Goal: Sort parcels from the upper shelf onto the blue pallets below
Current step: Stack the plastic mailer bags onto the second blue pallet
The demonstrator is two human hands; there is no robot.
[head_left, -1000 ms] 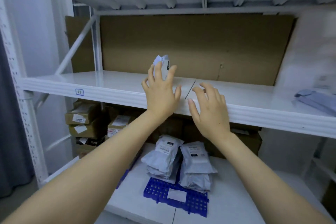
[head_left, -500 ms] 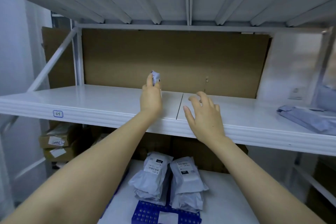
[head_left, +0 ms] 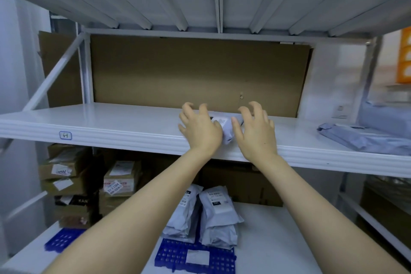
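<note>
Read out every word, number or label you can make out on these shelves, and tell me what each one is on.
"H": blue-outlined tag on the white metal upper shelf, front edge.
"231": black patch on the right grey plastic mailer, on the blue plastic pallet.
"KAR", cut off: black box, lower left.
Red digits on the brown cardboard box: too blurred.
Unreadable: the small grey parcel and all other labels.

Shelf [head_left: 111, 122] looks like glossy white painted metal, parcel [head_left: 225, 132] is crinkly grey plastic, pallet [head_left: 171, 256] holey blue plastic, cardboard [head_left: 178, 69] matt brown.
</note>
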